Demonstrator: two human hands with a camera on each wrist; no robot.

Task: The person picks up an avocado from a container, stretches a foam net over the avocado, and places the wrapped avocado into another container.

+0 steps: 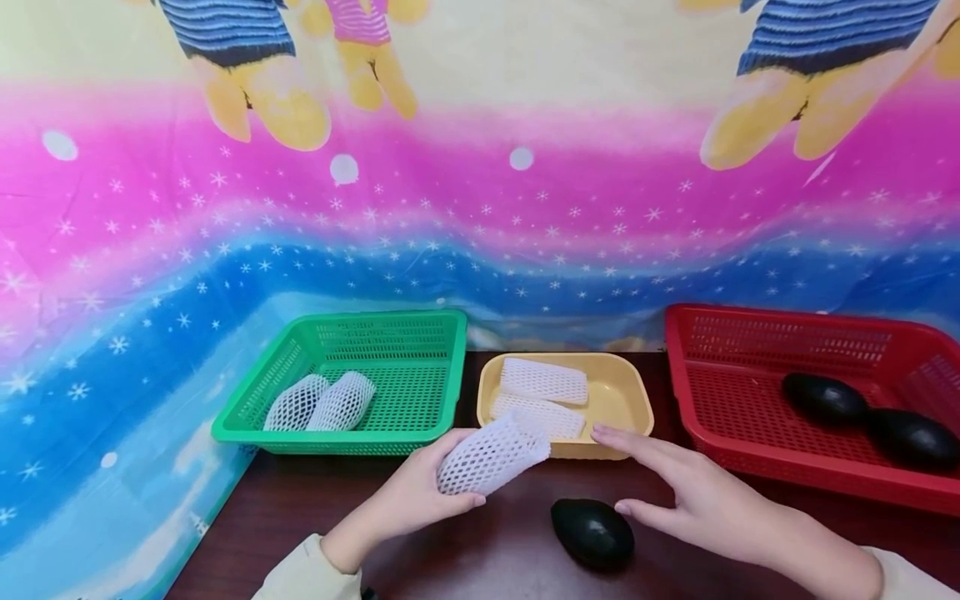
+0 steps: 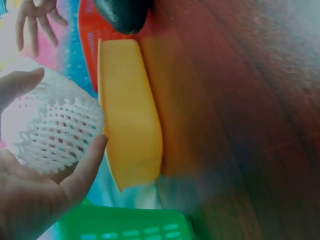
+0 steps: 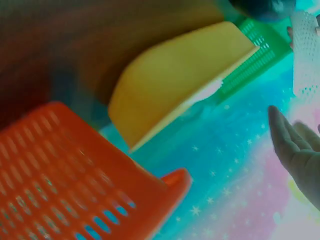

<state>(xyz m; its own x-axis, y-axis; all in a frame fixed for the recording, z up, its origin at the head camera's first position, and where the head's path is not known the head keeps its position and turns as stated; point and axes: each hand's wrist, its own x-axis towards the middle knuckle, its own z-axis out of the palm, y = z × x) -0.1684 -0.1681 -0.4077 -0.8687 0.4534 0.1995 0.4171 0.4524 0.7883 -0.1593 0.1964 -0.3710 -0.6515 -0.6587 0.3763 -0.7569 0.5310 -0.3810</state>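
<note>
My left hand (image 1: 412, 483) holds a white foam net sleeve (image 1: 495, 454) between thumb and fingers, its mouth tilted up to the right. In the left wrist view the same net sleeve (image 2: 60, 125) shows its open mesh, with the thumb and a finger on either side. A dark, glossy avocado-shaped fruit (image 1: 592, 533) lies on the table below the sleeve. Just right of that fruit, my right hand (image 1: 697, 500) hovers with fingers extended and thumb apart, holding nothing; the thumb tip is close to the fruit's edge. The right wrist view shows the right hand (image 3: 300, 150) with its fingers straight.
A yellow tray (image 1: 626, 396) behind the hands carries two flat net sleeves (image 1: 543, 379). At left, a green basket (image 1: 341, 437) contains two netted fruits (image 1: 341, 404). The red basket (image 1: 810, 471) at right contains two dark fruits (image 1: 825, 398). A printed cloth (image 1: 480, 208) hangs behind.
</note>
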